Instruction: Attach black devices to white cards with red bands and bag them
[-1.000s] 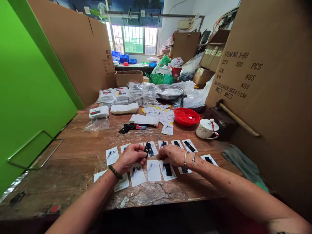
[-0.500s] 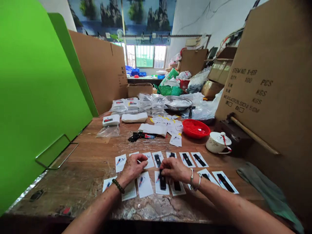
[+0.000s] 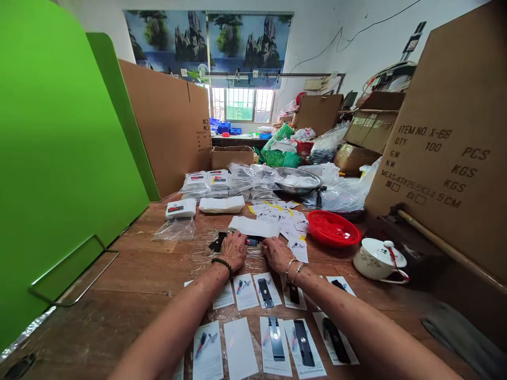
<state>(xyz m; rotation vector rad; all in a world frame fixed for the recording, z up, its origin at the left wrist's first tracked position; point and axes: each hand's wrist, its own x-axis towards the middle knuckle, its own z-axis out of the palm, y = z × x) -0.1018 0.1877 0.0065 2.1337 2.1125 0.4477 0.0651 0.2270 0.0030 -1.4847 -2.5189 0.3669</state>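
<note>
Left of the left hand, a stack of cards (image 3: pixel 180 209) sits on the wooden counter (image 3: pixel 146 264). The left hand (image 3: pixel 233 249) is over a small pile of black strips (image 3: pixel 217 243), some ends poking out on its left; whether it grasps any is hidden. Between the hands, a blue-marked piece (image 3: pixel 251 242) lies with its long axis running side to side. The right hand (image 3: pixel 278 255) has curled fingertips at the pile's right end; its grip cannot be told either. Nearer the body, more strips lie on white cards (image 3: pixel 241 351), pointing away, far ends leaning slightly left. The strips look light, thin and perhaps slick, probably easiest to pinch at one end or by the long edges. Right of the right hand are a red basket (image 3: pixel 337 243) and a lidded cup (image 3: pixel 375 262).
</note>
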